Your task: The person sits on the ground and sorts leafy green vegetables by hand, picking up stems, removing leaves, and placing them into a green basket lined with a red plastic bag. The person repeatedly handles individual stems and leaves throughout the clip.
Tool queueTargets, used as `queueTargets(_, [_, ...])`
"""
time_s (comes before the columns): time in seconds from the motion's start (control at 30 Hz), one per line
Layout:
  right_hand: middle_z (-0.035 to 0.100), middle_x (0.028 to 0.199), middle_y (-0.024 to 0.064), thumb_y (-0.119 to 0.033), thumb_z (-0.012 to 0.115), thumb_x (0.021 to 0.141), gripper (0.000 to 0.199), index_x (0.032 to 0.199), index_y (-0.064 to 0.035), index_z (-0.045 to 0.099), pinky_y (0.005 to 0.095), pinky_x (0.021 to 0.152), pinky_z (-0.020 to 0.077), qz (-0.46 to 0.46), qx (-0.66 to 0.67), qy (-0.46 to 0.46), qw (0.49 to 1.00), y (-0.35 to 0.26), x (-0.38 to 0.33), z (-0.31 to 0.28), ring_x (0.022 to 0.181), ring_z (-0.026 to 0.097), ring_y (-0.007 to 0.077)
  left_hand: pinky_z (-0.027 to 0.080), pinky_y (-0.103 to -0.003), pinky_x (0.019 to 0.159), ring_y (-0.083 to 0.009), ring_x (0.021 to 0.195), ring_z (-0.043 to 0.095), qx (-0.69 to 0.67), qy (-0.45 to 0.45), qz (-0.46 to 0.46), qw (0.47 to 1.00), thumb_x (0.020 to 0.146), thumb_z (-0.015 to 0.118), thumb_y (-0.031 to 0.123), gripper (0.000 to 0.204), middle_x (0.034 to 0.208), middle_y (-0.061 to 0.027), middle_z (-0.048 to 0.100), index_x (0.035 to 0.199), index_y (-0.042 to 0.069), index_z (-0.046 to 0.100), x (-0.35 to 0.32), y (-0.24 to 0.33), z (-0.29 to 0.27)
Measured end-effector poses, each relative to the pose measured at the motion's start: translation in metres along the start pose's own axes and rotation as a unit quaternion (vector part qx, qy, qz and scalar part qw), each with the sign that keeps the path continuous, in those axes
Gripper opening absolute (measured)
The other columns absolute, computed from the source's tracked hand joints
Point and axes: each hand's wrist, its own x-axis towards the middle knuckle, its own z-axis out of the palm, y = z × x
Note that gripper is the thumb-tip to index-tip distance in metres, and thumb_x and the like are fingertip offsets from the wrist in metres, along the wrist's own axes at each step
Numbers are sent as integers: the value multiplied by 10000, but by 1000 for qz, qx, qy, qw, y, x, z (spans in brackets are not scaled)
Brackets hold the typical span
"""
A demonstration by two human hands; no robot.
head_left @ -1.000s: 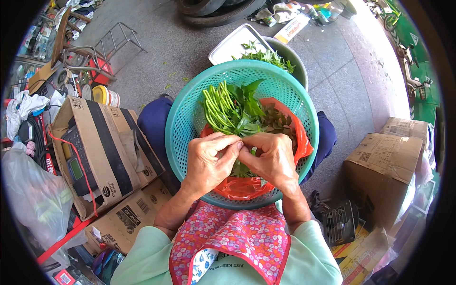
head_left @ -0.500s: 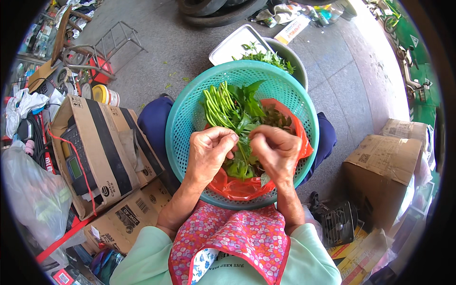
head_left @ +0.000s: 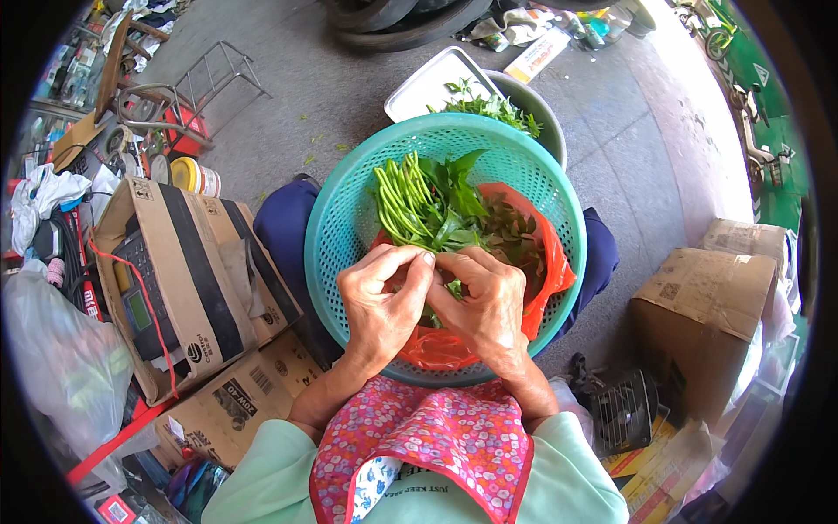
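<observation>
Above the near half of a teal plastic colander basket [head_left: 336, 188], my two hands meet with their fingertips almost touching. My left hand [head_left: 384, 301] is closed in a thumb-and-finger pinch. My right hand [head_left: 482, 301] is pinched against it; whatever lies between the fingertips is too small and hidden to make out. Just beyond them lies a bunch of leafy greens [head_left: 458, 192], its long pale-green stems [head_left: 401, 201] pointing to the far left. A red plastic bag [head_left: 554, 262] sits opened in the basket at the right, holding loose leaves [head_left: 511, 231]. More leaves show partly beneath my hands.
Past the basket stand a grey metal basin [head_left: 550, 131] with leafy tips [head_left: 489, 105] and a white tray [head_left: 449, 74]. Cardboard boxes [head_left: 188, 288] crowd the left, and another box [head_left: 703, 297] the right. Tyres [head_left: 410, 26] lie at the far side. A small fan [head_left: 621, 406] sits near right.
My right hand has moved left and slightly nearer to me, closing the gap to my left hand. My left hand has shifted a little. The bunch of greens stays in place.
</observation>
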Motion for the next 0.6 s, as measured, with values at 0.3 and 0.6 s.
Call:
queueTargets(0.3, [605,662,55,-21,732,649,195,834,-56,681,333,449,467,-92,35,58,993,-2,8,-9,517,598,224,462,-207,570,-47,641,580,-227,-57,-137,963,857,652,-12,49,742,-26,666,868,-37,693,1,-2,-13])
queueTargets(0.6, [668,718,82,107,645,693,175,833,17,696,230,510,452,-119,-51,336,933,2,59,-55,553,578,128,455,-228,606,-102,652,588,-265,90,-63,958,870,618,30,93,768,-66,660,871,-37,682,22,-4,-39])
